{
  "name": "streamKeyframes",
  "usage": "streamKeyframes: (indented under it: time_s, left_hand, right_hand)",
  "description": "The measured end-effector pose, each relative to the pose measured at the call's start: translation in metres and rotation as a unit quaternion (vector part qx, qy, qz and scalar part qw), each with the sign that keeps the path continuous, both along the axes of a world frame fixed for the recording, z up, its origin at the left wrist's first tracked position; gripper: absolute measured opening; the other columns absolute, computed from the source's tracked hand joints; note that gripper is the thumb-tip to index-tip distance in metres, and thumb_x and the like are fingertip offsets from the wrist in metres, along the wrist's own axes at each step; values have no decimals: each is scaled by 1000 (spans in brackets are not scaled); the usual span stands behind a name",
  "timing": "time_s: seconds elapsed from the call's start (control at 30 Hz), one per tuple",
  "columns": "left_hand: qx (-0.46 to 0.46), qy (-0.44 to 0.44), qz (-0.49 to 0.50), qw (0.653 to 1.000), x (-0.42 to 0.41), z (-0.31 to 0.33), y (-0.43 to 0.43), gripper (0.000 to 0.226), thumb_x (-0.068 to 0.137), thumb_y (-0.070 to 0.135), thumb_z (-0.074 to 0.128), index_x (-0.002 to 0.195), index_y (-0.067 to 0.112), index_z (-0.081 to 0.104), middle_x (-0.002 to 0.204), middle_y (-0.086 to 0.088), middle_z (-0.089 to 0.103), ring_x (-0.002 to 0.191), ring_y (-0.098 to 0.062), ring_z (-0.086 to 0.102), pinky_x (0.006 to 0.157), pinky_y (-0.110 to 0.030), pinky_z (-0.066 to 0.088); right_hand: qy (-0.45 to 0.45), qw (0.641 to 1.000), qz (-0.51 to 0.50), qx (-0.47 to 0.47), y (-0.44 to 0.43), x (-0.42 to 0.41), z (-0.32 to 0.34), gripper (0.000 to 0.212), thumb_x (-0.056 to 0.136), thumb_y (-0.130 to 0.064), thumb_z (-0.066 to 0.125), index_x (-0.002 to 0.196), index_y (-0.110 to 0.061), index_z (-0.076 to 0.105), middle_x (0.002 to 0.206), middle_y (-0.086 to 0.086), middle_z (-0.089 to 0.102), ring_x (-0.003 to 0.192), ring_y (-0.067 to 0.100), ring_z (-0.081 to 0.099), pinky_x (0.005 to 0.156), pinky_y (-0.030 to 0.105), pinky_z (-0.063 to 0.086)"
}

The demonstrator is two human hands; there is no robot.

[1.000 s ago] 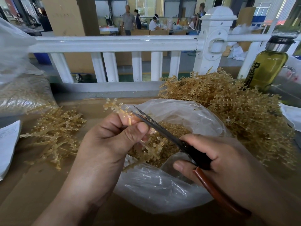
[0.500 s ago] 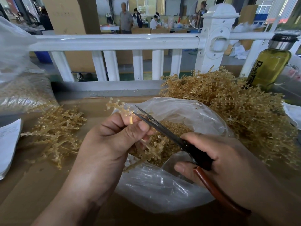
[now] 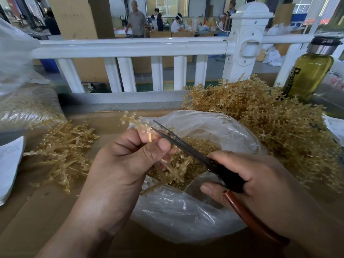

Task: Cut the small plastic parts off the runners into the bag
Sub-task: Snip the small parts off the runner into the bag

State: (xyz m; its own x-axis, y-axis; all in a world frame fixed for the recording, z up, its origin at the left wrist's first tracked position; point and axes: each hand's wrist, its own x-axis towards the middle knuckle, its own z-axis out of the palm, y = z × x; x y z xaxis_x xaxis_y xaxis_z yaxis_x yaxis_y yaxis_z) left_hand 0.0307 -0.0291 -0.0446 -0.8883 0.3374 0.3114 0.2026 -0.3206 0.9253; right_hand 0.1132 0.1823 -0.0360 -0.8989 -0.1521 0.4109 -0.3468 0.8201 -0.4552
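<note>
Left hand [image 3: 126, 164]: pinches a yellow runner [image 3: 175, 168] over the bag [image 3: 186, 211]
Right hand [image 3: 251, 183]: curled round the scissors [image 3: 178, 142] handles
Scissors: blades a little apart, tips by the runner's top
Bag: clear, open on the brown surface [image 3: 37, 211], small parts [image 3: 201, 144] inside
Piles: 2 heaps of runners beside the bag, left pile [image 3: 63, 146] small, right pile [image 3: 270, 127] big

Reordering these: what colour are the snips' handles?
Snips: one black handle, one reddish-brown; head view.
</note>
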Motion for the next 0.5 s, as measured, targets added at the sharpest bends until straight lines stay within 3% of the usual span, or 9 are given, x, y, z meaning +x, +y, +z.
streamKeyframes:
  time_s: [0.2, 0.5]
  left_hand:
    - [7, 4, 0, 1000, 2, -1, -1, 32, 65, 45, 89, 83, 21, 80, 85, -6, 76, 79, -17, 68, 72, -24, 57]
    - [27, -8, -16, 999, 3, 2, -2, 24, 69, 38, 88, 81, 20, 78, 83, -4, 75, 75, -13, 67, 69, -23, 56]
  right_hand:
    - [0, 1000, -3, 7, -1, 0, -1, 35, 86, -62, 55, 93, -29, 63, 70, -12, 54, 61, 2, 55, 50, 9, 37]
    - [1, 1000, -13, 13, -3, 1, 1, 33, 87, -62, 54, 92, -30, 61, 71, -13, 52, 60, 2, 54, 49, 8, 34]
